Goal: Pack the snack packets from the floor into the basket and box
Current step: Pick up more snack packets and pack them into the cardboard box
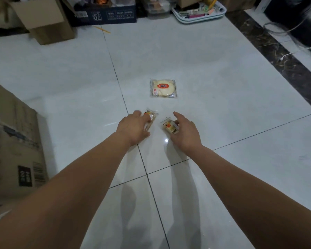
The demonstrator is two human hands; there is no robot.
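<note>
Three snack packets lie on the white tiled floor. The largest, a clear packet with a round pale cracker and a red label (163, 88), sits alone farther out. My left hand (133, 127) curls its fingers round a small clear packet (150, 116). My right hand (184, 131) grips a second small packet (170, 127) with fingers and thumb around it. Both small packets are still down at floor level. No basket is in sight.
A large cardboard box (13, 150) stands at the left edge. Another open cardboard box (47, 20), a dark carton (106, 14) and a pale tray of small items (199, 13) line the far side. Cables (294, 38) trail at the right by a dark marble strip.
</note>
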